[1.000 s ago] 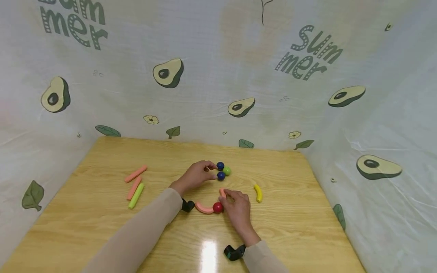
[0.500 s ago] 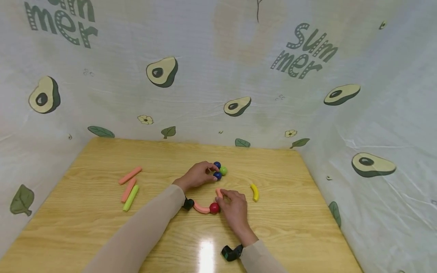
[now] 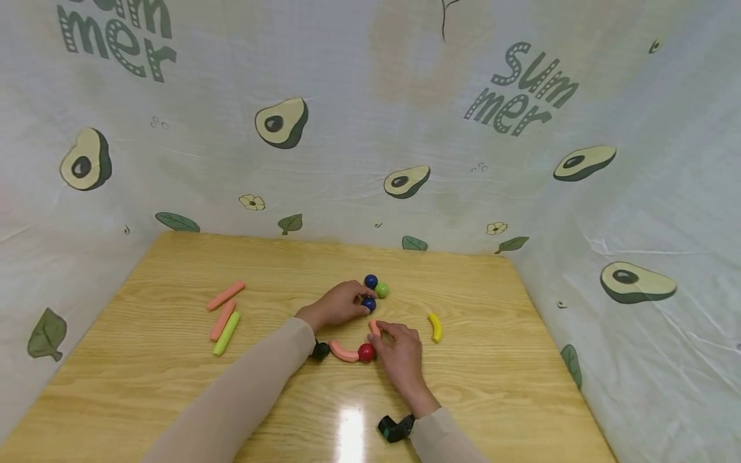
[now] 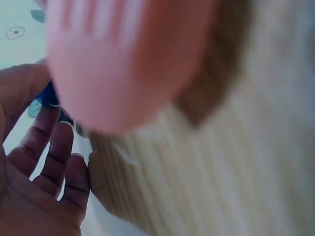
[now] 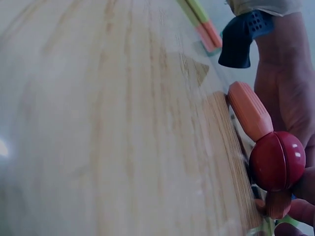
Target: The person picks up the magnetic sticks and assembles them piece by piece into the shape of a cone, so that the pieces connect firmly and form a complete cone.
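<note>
My left hand (image 3: 338, 305) pinches a blue ball (image 3: 369, 305) between thumb and fingers. Another blue ball (image 3: 371, 281) and a green ball (image 3: 382, 290) lie just beyond it. Closer to me, a red ball (image 3: 366, 352) joins a curved pink stick (image 3: 344, 352) to a second pink stick (image 3: 374, 328), which my right hand (image 3: 401, 357) grips near the ball. The right wrist view shows the ribbed pink stick (image 5: 249, 110) meeting the red ball. A blurred pink stick end (image 4: 108, 83) fills much of the left wrist view, partly hiding the blue ball.
On the wooden table (image 3: 492, 386), two straight pink sticks (image 3: 226, 296) and a yellow-green stick (image 3: 226, 334) lie at the left. A curved yellow stick (image 3: 435, 328) is right of my right hand. A printed cloth (image 3: 341, 193) hangs behind and at both sides.
My left hand has taken hold of the nearer blue ball and drawn it slightly toward me, away from the other blue and green balls. My right hand stays about where it was.
</note>
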`<state>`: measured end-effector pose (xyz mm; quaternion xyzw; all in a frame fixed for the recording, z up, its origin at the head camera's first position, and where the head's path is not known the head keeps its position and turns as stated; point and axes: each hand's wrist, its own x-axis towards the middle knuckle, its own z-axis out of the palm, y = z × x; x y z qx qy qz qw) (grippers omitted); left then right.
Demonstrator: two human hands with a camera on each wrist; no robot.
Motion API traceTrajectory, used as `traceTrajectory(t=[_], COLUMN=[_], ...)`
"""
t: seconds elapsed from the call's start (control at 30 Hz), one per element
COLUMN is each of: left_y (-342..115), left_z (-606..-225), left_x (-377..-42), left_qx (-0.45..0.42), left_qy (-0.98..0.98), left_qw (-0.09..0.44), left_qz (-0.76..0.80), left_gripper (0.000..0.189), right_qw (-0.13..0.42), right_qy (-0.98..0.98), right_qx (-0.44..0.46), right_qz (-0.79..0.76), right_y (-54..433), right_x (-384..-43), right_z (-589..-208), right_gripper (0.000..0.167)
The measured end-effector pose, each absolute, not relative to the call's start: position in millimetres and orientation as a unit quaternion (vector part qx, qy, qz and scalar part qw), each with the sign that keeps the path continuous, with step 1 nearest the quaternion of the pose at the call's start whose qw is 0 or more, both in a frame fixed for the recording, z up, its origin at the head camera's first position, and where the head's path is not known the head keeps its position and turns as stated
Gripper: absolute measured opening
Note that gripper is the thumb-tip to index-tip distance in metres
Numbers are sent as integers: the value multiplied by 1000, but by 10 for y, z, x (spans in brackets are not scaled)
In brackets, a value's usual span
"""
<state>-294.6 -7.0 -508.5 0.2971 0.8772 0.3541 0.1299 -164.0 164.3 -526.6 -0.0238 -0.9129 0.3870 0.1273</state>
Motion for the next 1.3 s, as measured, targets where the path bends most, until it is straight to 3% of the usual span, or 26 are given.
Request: traceTrajectory(t=[0.53, 1.3], left_y=[-278, -309], left_z=[-5129, -5100], left_x=[-2816, -2736], left_qx=[288, 296], left_qy=[871, 870], left_qw=[151, 134], left_qz=[368, 372], left_gripper=[27, 30], right_qw=[131, 97], right_qy=[-919, -926], right_qx=[-18, -22], right_qz=[371, 364], right_y=[1628, 1607], right_x=[-1649, -1671], right_z=[-5293, -5239], right_gripper=[30, 34])
